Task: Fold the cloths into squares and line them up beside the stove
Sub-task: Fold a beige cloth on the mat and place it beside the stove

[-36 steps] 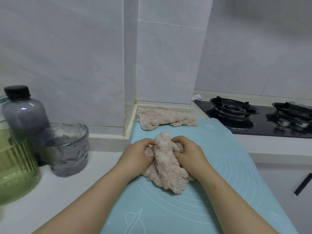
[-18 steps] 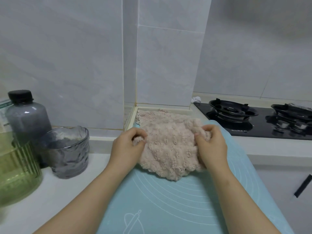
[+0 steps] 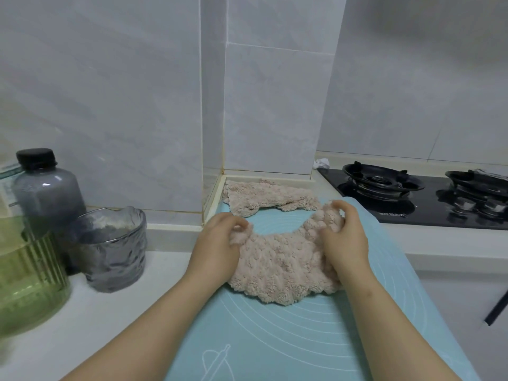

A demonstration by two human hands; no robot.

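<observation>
A fluffy pink cloth (image 3: 280,265) lies spread on the light blue mat (image 3: 275,339), its far edge sagging in a curve between my hands. My left hand (image 3: 220,243) pinches the cloth's far left corner. My right hand (image 3: 343,237) grips the far right corner, fingers curled into the pile. A second pink cloth (image 3: 266,198) lies crumpled at the mat's far end, against the wall corner. The black gas stove (image 3: 412,199) sits to the right, beyond the mat.
On the white counter to the left stand a grey ribbed glass cup (image 3: 115,248), a dark bottle with a black cap (image 3: 46,188) and a green glass jar (image 3: 24,273). A tiled wall column rises right behind the cloths. A small white scrap (image 3: 321,163) lies near the stove's corner.
The cloth was bunched between both hands, then lifted and opened out. Now it lies lower on the mat, and my hands have moved further apart with its corners.
</observation>
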